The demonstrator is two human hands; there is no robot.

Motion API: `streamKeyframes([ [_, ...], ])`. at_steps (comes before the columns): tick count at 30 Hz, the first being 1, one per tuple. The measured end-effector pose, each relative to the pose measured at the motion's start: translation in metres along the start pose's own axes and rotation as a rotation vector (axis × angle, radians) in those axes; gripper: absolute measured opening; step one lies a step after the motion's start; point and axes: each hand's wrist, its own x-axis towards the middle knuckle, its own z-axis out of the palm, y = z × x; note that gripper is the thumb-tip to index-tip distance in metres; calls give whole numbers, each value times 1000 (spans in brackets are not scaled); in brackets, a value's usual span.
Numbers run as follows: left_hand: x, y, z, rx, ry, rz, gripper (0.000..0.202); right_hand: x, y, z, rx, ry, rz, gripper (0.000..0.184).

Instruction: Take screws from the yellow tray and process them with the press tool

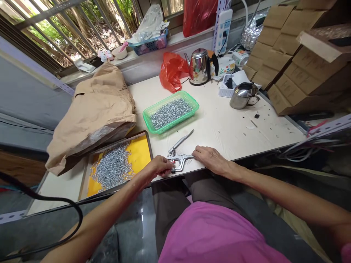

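Metal hand press tool sits at the table's near edge, about 6 o'clock from the green basket of small metal parts, lever arm angled up toward 1 o'clock. My left hand is at the tool's 8 o'clock side, fingers curled in at its base; can't tell if they pinch a part. My right hand lies at 3 o'clock of the tool, fingers loosely bent, fingertips touching its body. Yellow-lined tray of more metal parts at 9 o'clock of my left hand. Brown paper sack at 11 o'clock. Steel kettle, red bag, steel pot and cardboard boxes sit from 12 to 2 o'clock.
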Motion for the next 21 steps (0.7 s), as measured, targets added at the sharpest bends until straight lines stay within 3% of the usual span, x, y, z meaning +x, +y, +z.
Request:
streamKeyframes([
  [5,-3,-2,3,-15,-4,-34,35,4,10,-8,53,9,-29,20],
  [8,-7,-3,5,-47,20,-68,37,17,22,-16,76,42,-67,59],
  [10,-9,-2,7,-67,34,-97,36,29,29,-20,69,-8,-96,86],
  [12,-11,-2,9,-83,31,-107,35,42,34,-21,61,-93,-141,100],
  [15,-13,-3,12,-99,29,-90,36,55,37,-19,50,-150,-186,102],
  [21,-13,-5,11,-115,30,-108,32,61,33,-21,2,-97,-180,93],
])
